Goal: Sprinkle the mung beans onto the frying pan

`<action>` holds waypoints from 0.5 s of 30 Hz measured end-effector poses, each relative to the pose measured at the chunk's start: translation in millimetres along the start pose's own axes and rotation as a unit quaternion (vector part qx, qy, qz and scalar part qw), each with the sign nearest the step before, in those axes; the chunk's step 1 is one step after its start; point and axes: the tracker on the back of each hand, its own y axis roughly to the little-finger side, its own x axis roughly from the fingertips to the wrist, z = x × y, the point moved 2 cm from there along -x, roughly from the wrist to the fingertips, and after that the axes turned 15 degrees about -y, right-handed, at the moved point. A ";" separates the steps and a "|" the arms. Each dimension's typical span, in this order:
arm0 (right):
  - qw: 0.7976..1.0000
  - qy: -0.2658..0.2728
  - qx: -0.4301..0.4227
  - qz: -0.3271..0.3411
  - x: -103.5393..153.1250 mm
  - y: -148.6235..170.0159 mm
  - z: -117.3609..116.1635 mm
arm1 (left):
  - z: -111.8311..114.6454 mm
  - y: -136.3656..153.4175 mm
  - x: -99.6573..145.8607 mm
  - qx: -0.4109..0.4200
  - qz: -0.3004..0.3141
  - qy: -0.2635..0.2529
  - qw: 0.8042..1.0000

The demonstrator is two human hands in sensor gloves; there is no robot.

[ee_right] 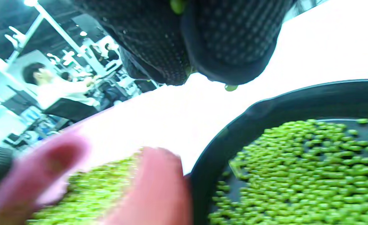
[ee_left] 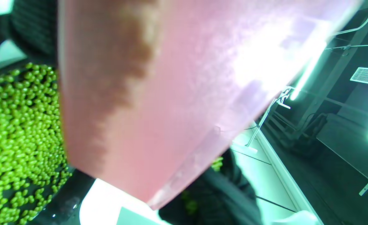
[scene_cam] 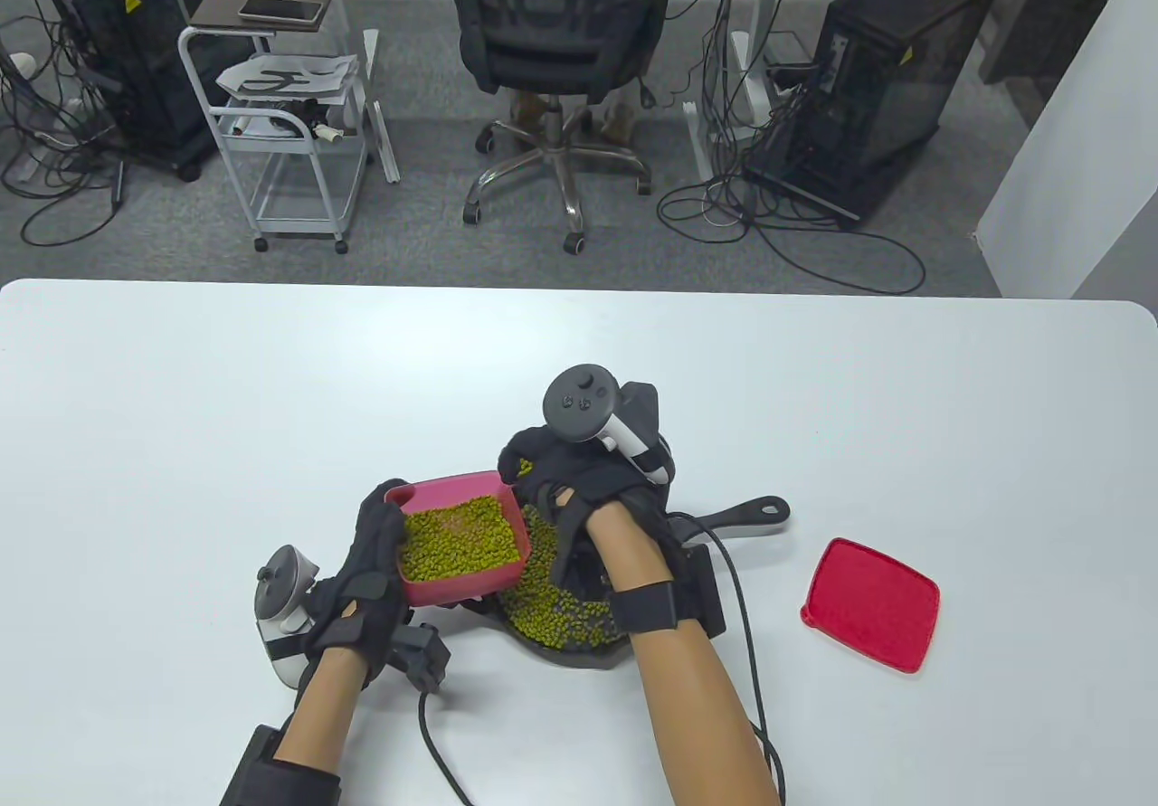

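In the table view the right hand (scene_cam: 579, 489) and forearm cover the middle of the frying pan (scene_cam: 561, 643), while the red container (scene_cam: 461, 539) hides its left rim, so only the handle and a crescent of beans show. In the left wrist view the container's wall (ee_left: 171, 93) is a blurred pink sheet cut off at the top edge, hiding the left hand. In the right wrist view the container's rim (ee_right: 159, 187) is smeared, and whether the gloved fingertips (ee_right: 227, 40) pinch any beans cannot be told

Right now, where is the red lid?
In the table view the lid lies flat on the white table, to the right of the pan and just below the tip of its handle, apart from both hands.
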 end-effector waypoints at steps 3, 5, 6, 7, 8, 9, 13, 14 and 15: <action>0.999 -0.001 0.020 -0.032 -10.2 18.8 -5.5 | -2.9 -0.6 -1.1 0.002 -0.001 -0.004 1.000; 0.999 0.009 0.017 -0.042 -16.3 28.7 -7.6 | -3.9 -0.7 -1.3 0.003 -0.002 -0.005 1.000; 0.998 0.006 0.024 -0.055 -19.5 34.2 -8.8 | -4.2 -0.7 -1.4 0.002 -0.002 -0.006 1.000; 0.998 0.006 0.029 -0.060 -20.8 36.4 -9.3 | -4.2 -0.8 -1.3 0.002 -0.002 -0.006 1.000; 0.996 0.011 0.047 -0.069 -23.6 40.9 -9.9 | -4.2 -0.9 -1.4 0.001 -0.002 -0.006 1.000; 0.995 0.021 0.068 -0.076 -25.5 45.1 -9.3 | -4.2 -1.0 -1.3 0.002 -0.002 -0.006 1.000; 0.989 0.043 0.100 -0.097 -28.3 60.5 -6.8 | -4.3 -1.2 -1.5 0.000 -0.003 -0.006 1.000; 0.987 0.035 0.111 -0.111 -28.0 64.8 -6.9 | -4.4 -1.2 -1.5 0.000 -0.003 -0.006 1.000; 0.985 0.031 0.119 -0.118 -27.2 67.3 -7.1 | -4.4 -1.3 -1.5 0.000 -0.004 -0.007 1.000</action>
